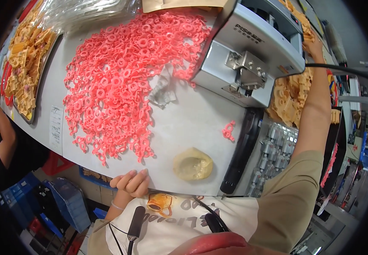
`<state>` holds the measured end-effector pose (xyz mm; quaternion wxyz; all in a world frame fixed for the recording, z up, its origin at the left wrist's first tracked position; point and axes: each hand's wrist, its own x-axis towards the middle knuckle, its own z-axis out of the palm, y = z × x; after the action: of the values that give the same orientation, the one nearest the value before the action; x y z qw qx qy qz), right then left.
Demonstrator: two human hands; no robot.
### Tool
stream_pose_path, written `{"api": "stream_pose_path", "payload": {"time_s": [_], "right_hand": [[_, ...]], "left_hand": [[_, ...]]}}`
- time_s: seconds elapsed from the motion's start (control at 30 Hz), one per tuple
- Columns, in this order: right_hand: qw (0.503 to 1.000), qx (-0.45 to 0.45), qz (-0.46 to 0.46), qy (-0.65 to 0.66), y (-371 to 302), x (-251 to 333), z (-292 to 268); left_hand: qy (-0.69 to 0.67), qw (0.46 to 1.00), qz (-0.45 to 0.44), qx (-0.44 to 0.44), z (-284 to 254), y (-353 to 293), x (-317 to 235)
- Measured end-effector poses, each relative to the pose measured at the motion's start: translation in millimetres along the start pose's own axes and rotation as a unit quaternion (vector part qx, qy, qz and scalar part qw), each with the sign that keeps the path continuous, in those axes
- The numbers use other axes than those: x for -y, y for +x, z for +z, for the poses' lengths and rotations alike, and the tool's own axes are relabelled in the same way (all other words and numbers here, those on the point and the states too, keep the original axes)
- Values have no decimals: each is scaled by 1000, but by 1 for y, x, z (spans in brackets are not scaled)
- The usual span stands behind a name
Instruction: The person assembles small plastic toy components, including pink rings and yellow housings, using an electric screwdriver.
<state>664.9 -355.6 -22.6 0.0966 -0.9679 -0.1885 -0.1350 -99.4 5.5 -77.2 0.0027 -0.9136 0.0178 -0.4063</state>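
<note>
My left hand (132, 182) rests at the near edge of the grey-white table, fingers curled together, with nothing visible in it. Beyond it spreads a wide heap of small pink plastic ring-shaped pieces (120, 76). My right arm stretches past the grey machine (247, 55), and my right hand (314, 46) is at the tan plastic parts (292, 95) on its far right side. The fingers there are partly hidden, so their grip does not show. A single pink piece (229, 131) lies apart, beside a lump of translucent yellowish putty-like material (193, 164).
A crumpled grey cloth (163, 87) lies against the pink heap. A long black bar (242, 151) stands right of the putty. Clear plastic bags (86, 15) lie at the back. At left are a tray of tan parts (27, 72) and another person's arm (5, 127).
</note>
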Motion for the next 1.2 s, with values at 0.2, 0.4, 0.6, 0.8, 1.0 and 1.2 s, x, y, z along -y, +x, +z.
{"api": "stream_pose_path", "payload": {"time_s": [0.2, 0.4, 0.6, 0.8, 1.0, 1.2], "right_hand": [[946, 217, 112, 213, -75, 87, -85], [967, 219, -32, 122, -126, 111, -164], [945, 310, -60, 85, -198, 120, -209], [949, 272, -31, 158, -273, 137, -214], [960, 274, 4, 56, -294, 114, -221], [988, 86, -109, 67, -276, 115, -197]], "left_hand": [[-13, 999, -2, -43, 11, 3, 5], [-24, 997, 8, -73, 19, 4, 6], [-44, 995, -3, -90, 19, 6, 5], [-55, 995, -8, -81, 18, 4, 6], [-66, 994, -21, -88, 20, 8, 4], [-63, 994, -22, -92, 19, 9, 4]]}}
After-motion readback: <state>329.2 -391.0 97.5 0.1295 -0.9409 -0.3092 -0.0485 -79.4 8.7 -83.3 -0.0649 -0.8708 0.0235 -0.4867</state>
